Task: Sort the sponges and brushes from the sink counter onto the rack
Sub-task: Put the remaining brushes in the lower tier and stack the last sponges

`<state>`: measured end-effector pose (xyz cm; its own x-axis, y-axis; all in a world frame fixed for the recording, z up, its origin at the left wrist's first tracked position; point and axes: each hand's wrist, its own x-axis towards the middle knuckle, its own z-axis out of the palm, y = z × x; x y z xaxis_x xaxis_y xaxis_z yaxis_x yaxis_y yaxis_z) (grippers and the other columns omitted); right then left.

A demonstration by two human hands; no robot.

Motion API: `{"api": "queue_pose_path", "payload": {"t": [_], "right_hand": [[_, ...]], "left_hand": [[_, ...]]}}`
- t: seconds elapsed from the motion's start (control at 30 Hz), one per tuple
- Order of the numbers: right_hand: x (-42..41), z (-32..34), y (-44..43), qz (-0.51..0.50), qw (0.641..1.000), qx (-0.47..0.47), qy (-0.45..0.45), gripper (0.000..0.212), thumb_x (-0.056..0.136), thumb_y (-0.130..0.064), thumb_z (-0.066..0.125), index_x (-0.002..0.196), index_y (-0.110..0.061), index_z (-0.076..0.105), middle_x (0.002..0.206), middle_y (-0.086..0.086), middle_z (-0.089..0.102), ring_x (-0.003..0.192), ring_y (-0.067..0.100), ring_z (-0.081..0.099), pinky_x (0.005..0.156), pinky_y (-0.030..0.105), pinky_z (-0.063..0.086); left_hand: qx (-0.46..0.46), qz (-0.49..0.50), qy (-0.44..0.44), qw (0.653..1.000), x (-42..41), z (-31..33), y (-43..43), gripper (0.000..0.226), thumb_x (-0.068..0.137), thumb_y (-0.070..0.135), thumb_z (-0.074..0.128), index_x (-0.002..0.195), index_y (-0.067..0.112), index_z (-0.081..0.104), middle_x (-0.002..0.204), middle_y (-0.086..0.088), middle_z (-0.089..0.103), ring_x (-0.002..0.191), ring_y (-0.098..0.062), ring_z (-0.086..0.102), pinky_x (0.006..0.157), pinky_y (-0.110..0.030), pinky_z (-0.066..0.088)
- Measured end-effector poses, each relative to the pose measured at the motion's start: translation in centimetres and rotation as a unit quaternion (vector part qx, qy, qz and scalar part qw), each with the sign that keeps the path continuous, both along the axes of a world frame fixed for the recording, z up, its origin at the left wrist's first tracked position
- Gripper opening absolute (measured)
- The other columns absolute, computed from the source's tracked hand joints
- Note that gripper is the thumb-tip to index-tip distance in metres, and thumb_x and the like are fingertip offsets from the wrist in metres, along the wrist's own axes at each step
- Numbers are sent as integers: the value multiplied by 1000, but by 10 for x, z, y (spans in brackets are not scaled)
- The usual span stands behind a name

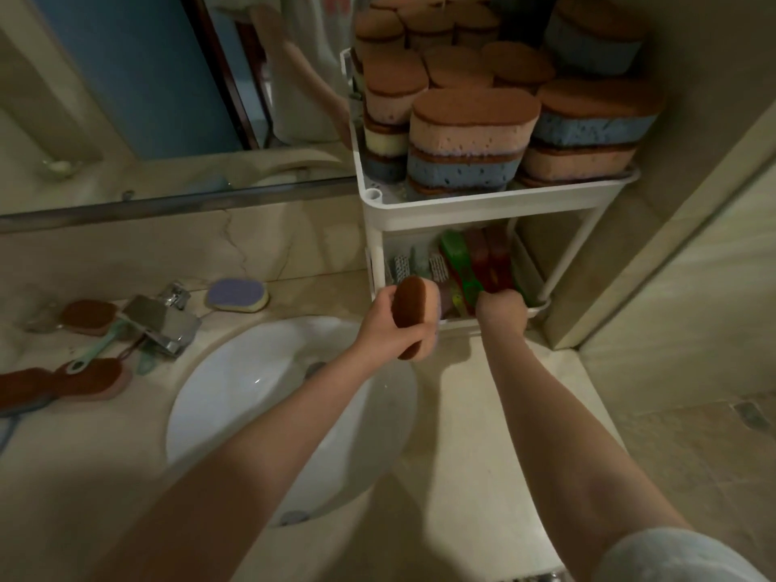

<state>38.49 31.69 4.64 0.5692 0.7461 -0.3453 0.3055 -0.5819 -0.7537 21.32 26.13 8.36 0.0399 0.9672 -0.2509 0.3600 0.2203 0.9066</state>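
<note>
At the left end of the table point(63, 455), brown-topped sponges point(94, 382) and a teal-handled brush point(98, 346) lie unsorted beside the faucet point(163, 319). A purple sponge point(237, 295) lies behind the sink basin point(252, 371). Over the basin's right edge, the held sponge point(413, 312) is gripped in the left hand point(386, 325), fingers and thumb curled round its sides, just in front of the lower shelf point(457, 325) of the rack point(483, 205). Further right, the right hand point(502, 310) is closed in a fist at that shelf's front rim, apparently round the near end of a green brush point(462, 262). The grip itself is hidden by the knuckles.

Three risks are judged likely. The held sponge could be put down among the brushes, since it is poised at the brush shelf and not at the upper one, so the sorting would be mixed. The sponge stacks point(474, 119) above are piled well over the rim, so a knock to the light rack, or one more sponge pressed on top, could tip them off. If the left-hand grip slackens, the sponge would probably fall into the basin.
</note>
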Motion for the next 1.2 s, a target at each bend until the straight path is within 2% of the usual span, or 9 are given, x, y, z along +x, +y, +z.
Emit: {"api": "queue_pose_path", "payload": {"t": [0.2,0.37,0.47,0.57,0.67,0.77,0.97,1.1,1.2], "right_hand": [[2,9,5,116,965,-99,-213,20,89,-16,57,105,-7,64,100,11,67,95,29,65,69,33,44],[7,9,0,142,957,-83,-239,25,89,-25,61,107,-8,64,101,11,67,96,30,65,68,31,42],[10,8,-8,143,973,-7,-180,31,90,-33,60,109,-9,63,105,13,67,101,32,62,71,29,39],[8,16,-16,135,984,102,-53,23,89,-31,61,100,-11,65,95,8,67,95,28,62,72,28,40],[5,37,-28,158,965,172,121,12,89,-33,62,93,-22,66,90,2,67,91,25,63,74,34,47],[3,66,-47,224,929,195,220,13,92,-29,59,100,-23,67,100,5,67,98,22,62,83,39,49],[3,134,-80,277,886,259,267,17,93,-21,56,107,-21,67,104,5,66,98,17,62,83,29,53],[0,184,-89,272,877,309,248,26,84,-36,57,105,-26,67,101,2,63,94,13,61,76,22,52],[-3,214,-87,246,867,369,228,28,82,-39,54,104,-24,64,100,0,60,91,10,59,70,19,49]], "left_hand": [[-15,2,3,1000,-3,-4,0,79,70,20,80,135,20,34,122,2,47,110,-18,50,89,-31,44],[-15,-1,9,1000,-2,-2,-2,77,72,19,78,135,19,34,118,4,46,109,-18,49,88,-30,42],[-8,-7,11,1000,-1,1,-2,77,72,20,78,135,18,33,117,4,45,109,-18,50,88,-30,43],[3,-29,20,999,-1,5,-2,77,70,22,80,131,18,35,117,4,46,109,-18,50,94,-34,45],[21,-65,23,997,2,12,-3,80,64,27,83,130,20,38,124,0,49,114,-21,52,99,-41,46],[66,-96,12,993,3,27,-7,84,54,37,78,129,21,44,124,-2,51,112,-21,55,97,-40,49],[128,-140,-79,979,-2,76,-19,91,46,53,72,128,32,37,117,4,49,109,-16,53,91,-33,50],[196,-138,-141,961,4,116,-25,79,54,51,73,123,37,38,117,4,51,110,-17,56,88,-31,52],[259,-123,-164,944,5,150,-20,73,59,49,72,122,34,39,114,4,53,103,-14,60,83,-27,54]]}}
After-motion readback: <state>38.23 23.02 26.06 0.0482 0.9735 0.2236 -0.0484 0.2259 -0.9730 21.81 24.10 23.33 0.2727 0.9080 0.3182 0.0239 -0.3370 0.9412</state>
